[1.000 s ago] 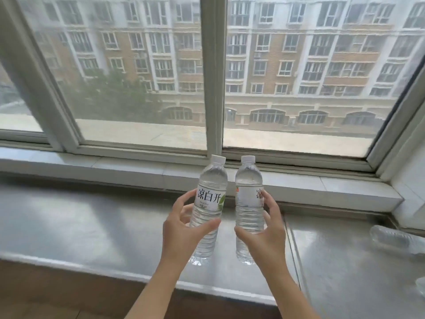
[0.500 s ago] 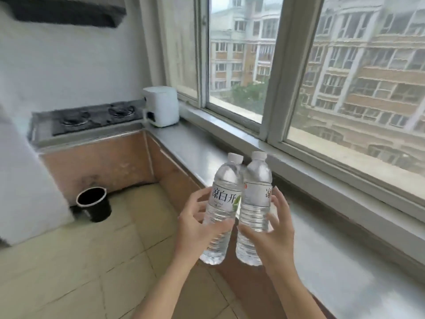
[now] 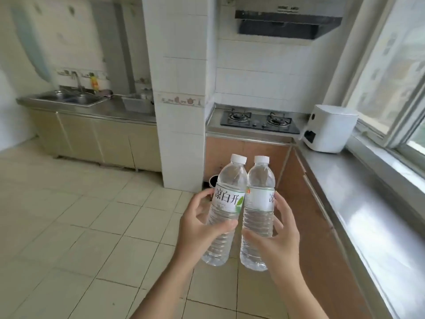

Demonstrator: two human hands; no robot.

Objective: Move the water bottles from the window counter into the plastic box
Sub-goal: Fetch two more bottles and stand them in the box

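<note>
1. The left hand (image 3: 197,224) wraps a clear plastic water bottle with a white cap (image 3: 224,210); the right hand (image 3: 279,240) wraps its twin (image 3: 258,210). Both bottles are upright, shoulders touching, over the floor.
2. Advice: keep both grips firm and the bottles apart.
3. The plastic box is not clearly visible; the grey tub (image 3: 138,103) by the steel sink (image 3: 69,99) may be it.

Bright, even daylight enters through the window (image 3: 400,72) on the right and lays a pale glare along the steel counter (image 3: 368,215) beneath it. Shadows are soft and faint. The left wall and far sink (image 3: 69,99) look smeared with blur, and straight lines bow toward the edges.
</note>
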